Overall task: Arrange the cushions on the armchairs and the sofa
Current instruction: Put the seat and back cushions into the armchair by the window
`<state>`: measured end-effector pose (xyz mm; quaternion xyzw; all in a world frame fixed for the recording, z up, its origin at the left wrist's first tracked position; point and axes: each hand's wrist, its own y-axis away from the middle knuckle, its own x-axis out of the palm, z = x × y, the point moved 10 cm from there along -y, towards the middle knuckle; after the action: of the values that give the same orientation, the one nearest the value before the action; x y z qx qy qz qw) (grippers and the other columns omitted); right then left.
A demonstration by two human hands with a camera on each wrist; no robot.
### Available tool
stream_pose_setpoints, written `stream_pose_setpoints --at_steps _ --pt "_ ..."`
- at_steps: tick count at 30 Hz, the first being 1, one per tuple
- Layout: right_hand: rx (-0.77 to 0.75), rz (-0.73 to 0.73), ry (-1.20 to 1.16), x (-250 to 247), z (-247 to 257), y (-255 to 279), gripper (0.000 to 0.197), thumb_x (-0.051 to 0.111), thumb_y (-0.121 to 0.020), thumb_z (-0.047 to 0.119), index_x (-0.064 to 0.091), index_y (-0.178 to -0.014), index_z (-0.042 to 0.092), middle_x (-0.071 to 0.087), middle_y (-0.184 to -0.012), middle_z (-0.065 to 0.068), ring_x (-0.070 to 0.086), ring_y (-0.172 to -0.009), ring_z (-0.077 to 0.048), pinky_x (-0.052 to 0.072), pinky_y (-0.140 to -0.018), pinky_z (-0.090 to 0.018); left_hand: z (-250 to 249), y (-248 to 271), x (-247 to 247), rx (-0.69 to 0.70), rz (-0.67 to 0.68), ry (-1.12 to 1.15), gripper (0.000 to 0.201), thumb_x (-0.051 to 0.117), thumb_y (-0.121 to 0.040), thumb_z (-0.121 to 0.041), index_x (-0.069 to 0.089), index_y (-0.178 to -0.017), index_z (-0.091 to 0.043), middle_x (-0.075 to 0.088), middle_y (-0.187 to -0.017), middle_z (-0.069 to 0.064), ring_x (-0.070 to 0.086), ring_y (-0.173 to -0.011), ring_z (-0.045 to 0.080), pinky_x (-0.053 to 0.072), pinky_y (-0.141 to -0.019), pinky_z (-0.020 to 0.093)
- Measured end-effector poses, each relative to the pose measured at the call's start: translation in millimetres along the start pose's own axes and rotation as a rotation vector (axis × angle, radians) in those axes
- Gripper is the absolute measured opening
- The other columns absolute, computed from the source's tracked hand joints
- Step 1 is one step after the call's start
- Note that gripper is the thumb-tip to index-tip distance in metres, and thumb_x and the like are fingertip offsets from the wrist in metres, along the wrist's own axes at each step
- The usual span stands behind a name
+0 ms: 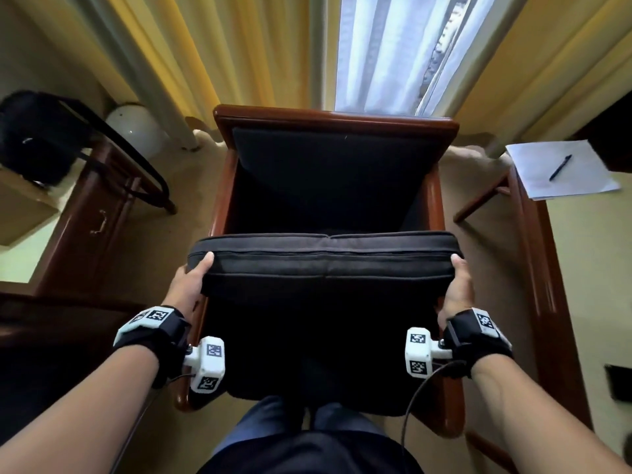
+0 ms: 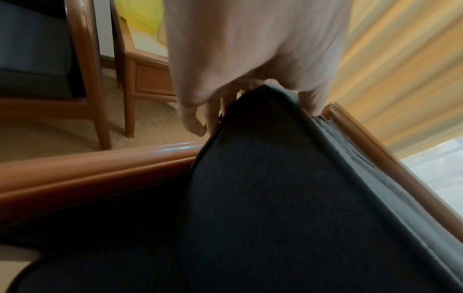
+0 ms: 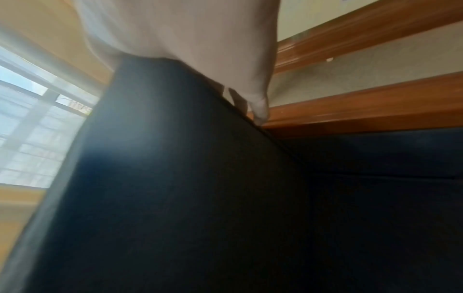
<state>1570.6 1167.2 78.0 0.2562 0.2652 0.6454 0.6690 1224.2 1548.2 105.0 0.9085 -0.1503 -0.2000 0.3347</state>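
A dark grey seat cushion (image 1: pixel 325 265) (image 2: pixel 288 188) (image 3: pixel 175 178) is tilted up above the seat of a wooden armchair (image 1: pixel 335 119), its zipped edge facing me. My left hand (image 1: pixel 191 278) (image 2: pixel 238 95) grips its left corner, thumb on top and fingers underneath. At the opposite corner my right hand (image 1: pixel 460 285) (image 3: pixel 240 93) grips it the same way. The chair's dark back pad (image 1: pixel 335 162) stands upright behind. Under the lifted cushion the seat is in deep shadow.
A wooden side table (image 1: pixel 92 213) with a black bag (image 1: pixel 37 138) and a white lamp globe (image 1: pixel 136 126) stands left. A desk (image 1: pixel 543 254) at right carries paper (image 1: pixel 561 169) and a pen (image 1: pixel 560 167). Yellow curtains (image 1: pixel 212 46) and a window lie behind. Another armchair (image 2: pixel 82 65) is at left.
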Motion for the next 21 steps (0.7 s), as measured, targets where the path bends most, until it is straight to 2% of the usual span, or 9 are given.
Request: stream_pose_setpoints --at_steps 3,5,6,8,10,13,16,18,21 --pt "-0.107 -0.145 0.242 1.7 30.5 16.2 0.048 0.061 -0.077 0.046 0.069 -0.111 0.013 0.069 -0.111 -0.005 0.064 -0.102 -0.029 0.051 -0.097 -0.04 15.1 -22.7 -14.4 0.047 -0.048 -0.079 0.099 0.074 -0.06 -0.079 0.059 -0.132 -0.012 0.068 -0.126 0.01 0.067 -0.106 0.024 0.05 -0.091 0.037" --pt "-0.235 -0.199 0.441 12.7 50.2 32.5 0.045 0.056 -0.087 0.035 0.061 -0.126 0.012 0.062 -0.117 -0.005 0.058 -0.112 -0.031 0.043 -0.098 -0.036 30.1 -38.8 -21.7 0.044 -0.087 -0.109 0.111 0.073 -0.046 -0.088 0.06 -0.128 -0.014 0.07 -0.12 0.008 0.067 -0.105 0.026 0.052 -0.097 0.043" --pt "-0.318 -0.213 0.537 20.7 58.3 40.0 0.049 0.056 -0.088 0.033 0.056 -0.133 0.013 0.059 -0.129 -0.008 0.053 -0.123 -0.032 0.038 -0.104 -0.038 27.2 -33.0 -20.7 0.048 -0.1 -0.115 0.111 0.072 -0.047 -0.088 0.059 -0.128 -0.014 0.069 -0.119 0.008 0.067 -0.105 0.027 0.052 -0.099 0.045" --pt "-0.474 -0.21 0.707 45.3 69.3 56.8 0.054 0.059 -0.088 0.031 0.051 -0.138 0.013 0.045 -0.15 -0.01 0.034 -0.142 -0.03 0.024 -0.117 -0.045 18.3 -22.0 -17.2 0.065 -0.094 -0.13 0.094 0.071 -0.066 -0.077 0.057 -0.13 -0.01 0.067 -0.122 0.01 0.065 -0.107 0.028 0.05 -0.1 0.043" --pt "-0.561 -0.158 0.82 76.1 67.0 69.4 0.052 0.06 -0.088 0.026 0.053 -0.137 0.012 0.037 -0.157 -0.009 0.021 -0.149 -0.027 0.012 -0.121 -0.047 9.4 -11.1 -15.0 0.071 -0.099 -0.157 0.073 0.067 -0.084 -0.061 0.054 -0.132 -0.007 0.065 -0.123 0.01 0.062 -0.11 0.029 0.048 -0.101 0.041" --pt "-0.641 0.036 0.824 131.0 46.1 92.2 0.047 0.062 -0.088 0.02 0.055 -0.134 0.01 0.039 -0.155 -0.009 0.02 -0.15 -0.025 0.012 -0.123 -0.045 7.6 -10.6 -13.9 0.072 -0.104 -0.171 0.057 0.063 -0.092 -0.051 0.052 -0.131 -0.01 0.06 -0.116 0.004 0.058 -0.109 0.025 0.043 -0.095 0.034" --pt "-0.708 0.265 0.912 191.1 16.6 122.3 0.05 0.066 -0.086 0.022 0.054 -0.133 0.011 0.048 -0.149 -0.007 0.025 -0.149 -0.025 0.019 -0.122 -0.046 11.1 -14.6 -14.0 0.073 -0.086 -0.187 0.061 0.063 -0.092 -0.052 0.049 -0.135 -0.011 0.059 -0.118 0.004 0.058 -0.113 0.027 0.044 -0.103 0.038" --pt "-0.756 0.451 1.106 235.4 -10.7 144.9 0.061 0.068 -0.085 0.031 0.048 -0.14 0.014 0.045 -0.15 -0.005 0.025 -0.149 -0.023 0.011 -0.124 -0.047 10.9 -14.4 -13.4 0.082 -0.054 -0.202 0.061 0.063 -0.092 -0.051 0.047 -0.135 -0.012 0.059 -0.119 0.004 0.058 -0.113 0.026 0.044 -0.102 0.037" --pt "-0.865 0.735 1.564 292.3 -63.4 183.8 0.092 0.07 -0.078 0.053 0.026 -0.152 0.022 0.029 -0.16 -0.001 0.014 -0.152 -0.02 -0.001 -0.122 -0.051 9.6 -17.1 -16.1 0.108 -0.04 -0.238 0.062 0.063 -0.093 -0.049 0.046 -0.138 -0.01 0.058 -0.128 0.007 0.057 -0.114 0.025 0.044 -0.099 0.036"
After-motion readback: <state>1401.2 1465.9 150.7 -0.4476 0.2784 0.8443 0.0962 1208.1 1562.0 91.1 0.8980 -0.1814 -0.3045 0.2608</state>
